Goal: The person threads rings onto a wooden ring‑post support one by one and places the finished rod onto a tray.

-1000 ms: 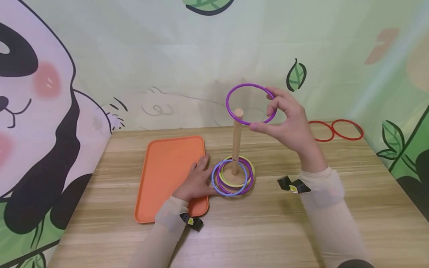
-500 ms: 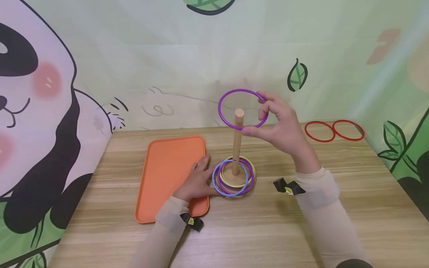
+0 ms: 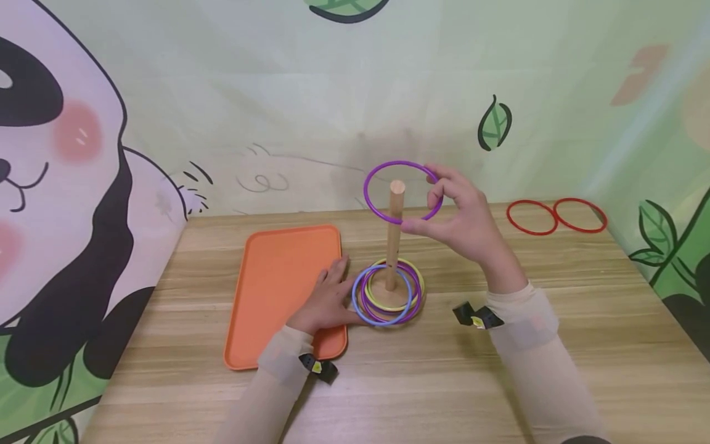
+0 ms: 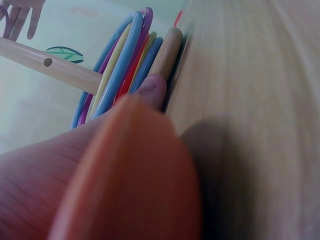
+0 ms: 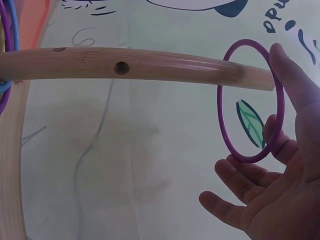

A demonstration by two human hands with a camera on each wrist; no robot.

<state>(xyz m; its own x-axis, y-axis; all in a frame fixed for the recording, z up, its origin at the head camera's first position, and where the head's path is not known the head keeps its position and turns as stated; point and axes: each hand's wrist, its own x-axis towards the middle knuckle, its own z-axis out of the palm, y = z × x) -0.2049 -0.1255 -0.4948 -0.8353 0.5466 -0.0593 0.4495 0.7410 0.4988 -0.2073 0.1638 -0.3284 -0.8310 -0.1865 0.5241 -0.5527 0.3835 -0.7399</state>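
My right hand pinches a thin purple ring between thumb and fingers. The ring is up at the top of an upright wooden peg; the peg's tip shows inside its outline in the head view. Round the peg's foot lie stacked rings, with a blue ring on top, over purple and yellow ones. The left wrist view also shows a red ring in the stack. My left hand rests against the left side of the wooden base, thumb touching its edge. Its index fingertip is hidden.
An orange tray lies flat under and left of my left hand. Two red rings, a left one and a right one, lie at the table's back right. A printed cloth wall stands behind the wooden table.
My right hand has moved left and down with the purple ring, bringing it from above and behind the peg's tip to lower around its outline. The left hand stays put.
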